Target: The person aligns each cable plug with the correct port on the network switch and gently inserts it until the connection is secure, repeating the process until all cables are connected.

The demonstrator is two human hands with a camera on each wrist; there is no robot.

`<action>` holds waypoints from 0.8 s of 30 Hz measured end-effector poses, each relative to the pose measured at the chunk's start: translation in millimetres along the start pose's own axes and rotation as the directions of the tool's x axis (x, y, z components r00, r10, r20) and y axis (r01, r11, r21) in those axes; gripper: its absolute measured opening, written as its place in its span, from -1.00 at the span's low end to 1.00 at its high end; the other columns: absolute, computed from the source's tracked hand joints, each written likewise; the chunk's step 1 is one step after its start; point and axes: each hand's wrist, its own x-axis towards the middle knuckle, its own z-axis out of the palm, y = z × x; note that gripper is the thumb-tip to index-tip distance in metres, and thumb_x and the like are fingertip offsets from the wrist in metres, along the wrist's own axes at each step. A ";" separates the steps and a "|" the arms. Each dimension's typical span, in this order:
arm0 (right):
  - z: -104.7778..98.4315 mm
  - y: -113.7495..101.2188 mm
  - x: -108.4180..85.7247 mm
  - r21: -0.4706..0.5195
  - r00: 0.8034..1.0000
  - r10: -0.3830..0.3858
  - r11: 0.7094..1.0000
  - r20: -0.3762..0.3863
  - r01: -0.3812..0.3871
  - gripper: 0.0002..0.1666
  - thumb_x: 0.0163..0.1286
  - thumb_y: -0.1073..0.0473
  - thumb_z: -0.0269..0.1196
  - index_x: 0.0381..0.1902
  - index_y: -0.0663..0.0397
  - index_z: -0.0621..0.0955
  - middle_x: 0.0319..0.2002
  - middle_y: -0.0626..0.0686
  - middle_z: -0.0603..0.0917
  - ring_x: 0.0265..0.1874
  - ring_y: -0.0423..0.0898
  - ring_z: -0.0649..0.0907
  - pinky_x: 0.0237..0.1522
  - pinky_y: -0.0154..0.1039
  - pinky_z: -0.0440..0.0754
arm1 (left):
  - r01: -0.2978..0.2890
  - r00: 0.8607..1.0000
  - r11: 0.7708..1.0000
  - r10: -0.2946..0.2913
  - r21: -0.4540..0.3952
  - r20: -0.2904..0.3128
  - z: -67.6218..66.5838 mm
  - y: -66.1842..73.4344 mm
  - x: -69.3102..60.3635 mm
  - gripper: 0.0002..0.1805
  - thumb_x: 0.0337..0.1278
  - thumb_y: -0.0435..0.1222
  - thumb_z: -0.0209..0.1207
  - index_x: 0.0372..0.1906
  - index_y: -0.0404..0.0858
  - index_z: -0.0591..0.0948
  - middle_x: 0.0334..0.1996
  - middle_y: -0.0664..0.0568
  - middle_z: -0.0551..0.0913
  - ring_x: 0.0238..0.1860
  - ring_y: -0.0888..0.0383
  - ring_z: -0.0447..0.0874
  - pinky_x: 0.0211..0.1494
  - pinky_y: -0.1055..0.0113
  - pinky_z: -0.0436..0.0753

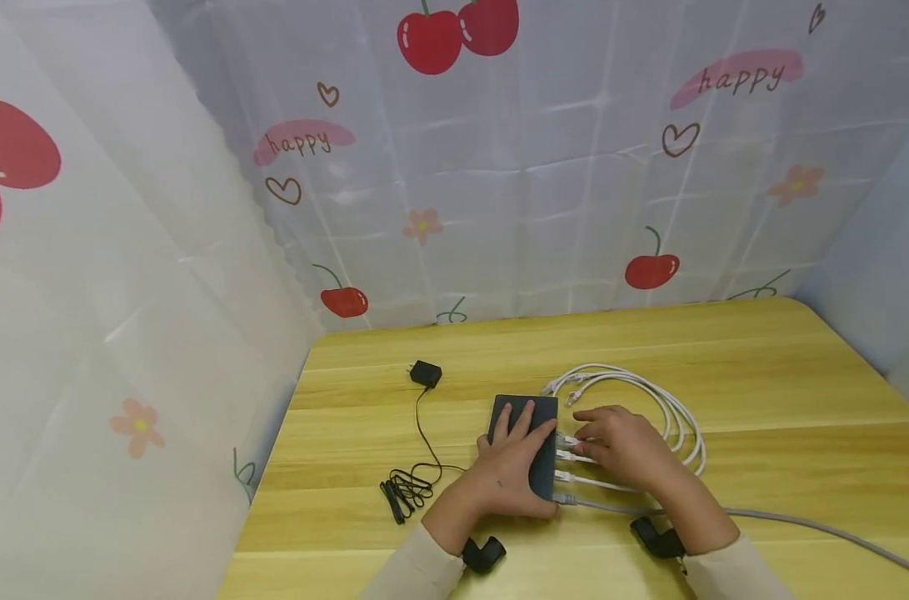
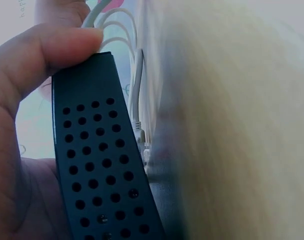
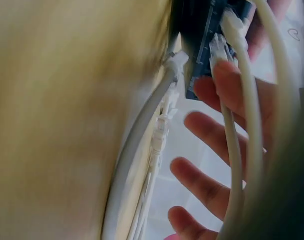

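A flat black network switch lies on the table with Ethernet cables at its right side. My left hand holds it, fingers spread over the top and thumb at the near right corner. Its perforated end faces the left wrist camera. With thumb and index finger my right hand pinches a white Ethernet cable near its clear plug, close to the ports; the other fingers are apart. How far that plug sits in its port cannot be told. White plugs and a grey cable sit nearer me.
White cable loops curve behind my right hand, with loose plugs at the switch's far corner. A black power adapter lies to the left, its thin cord bundled. Printed curtains stand behind the wooden table.
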 end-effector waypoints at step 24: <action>9.4 -6.2 2.7 -0.056 0.993 0.012 0.998 -0.115 -0.018 -0.86 0.27 0.10 0.41 -0.24 -0.03 0.82 0.05 0.08 0.72 0.10 0.17 0.64 -0.02 0.18 0.59 | 0.055 0.998 0.998 -0.055 0.003 -0.014 0.7 1.5 -0.2 0.32 -0.29 0.28 0.45 0.61 0.19 -0.07 0.60 0.09 -0.50 0.59 -0.17 -0.42 0.29 -0.44 0.17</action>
